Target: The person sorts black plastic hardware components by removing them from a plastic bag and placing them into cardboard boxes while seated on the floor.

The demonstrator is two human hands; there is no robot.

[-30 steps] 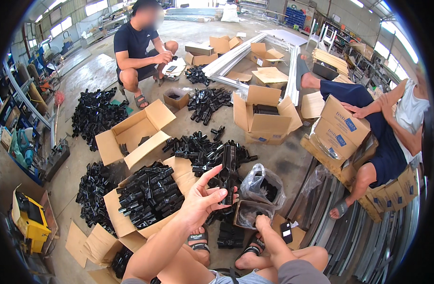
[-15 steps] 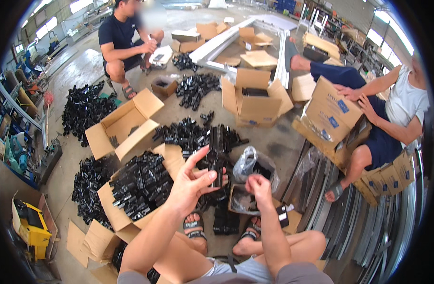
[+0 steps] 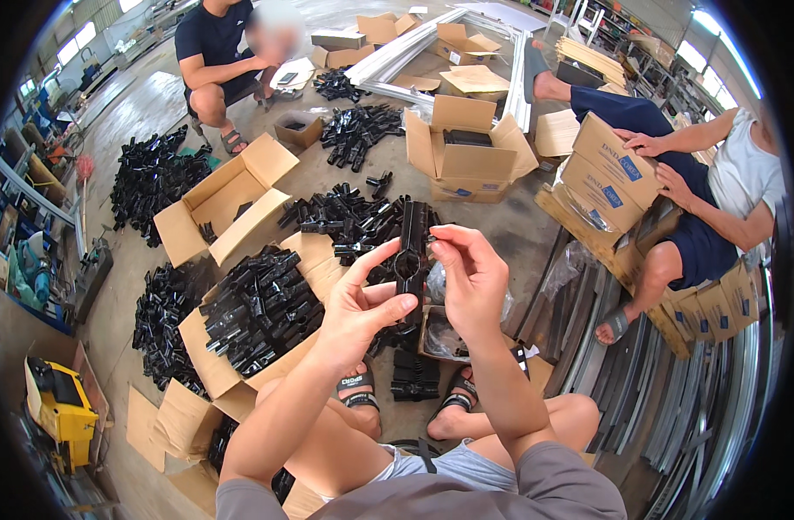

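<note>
While both hands are raised over the knees, the left hand (image 3: 362,308) and the right hand (image 3: 471,282) share one long black plastic bracket with a round collar at its middle (image 3: 410,251). It stands nearly upright between them, above the small open carton lined with clear plastic film (image 3: 440,334) that sits on the floor between the sandalled feet. Left thumb and forefinger pinch the collar from the left. The right fingertips close narrowly on the upper right edge, and whether they hold a second small part there cannot be told.

Risk of a drop appears greatest. Both holds are fingertip pinches on a smooth, narrow piece, so a twist or push from one side could lever it out of the other. A released bracket would likely fall onto the feet or among the loose black plastic fittings heaped on the concrete floor (image 3: 354,217), where it would be hard to pick out.

To the near left, a large open cardboard box packed with black fittings (image 3: 258,308) lies just beside the left forearm, and an outward swing of that elbow could dislodge its contents. Two seated co-workers, far left and right, are well apart.
</note>
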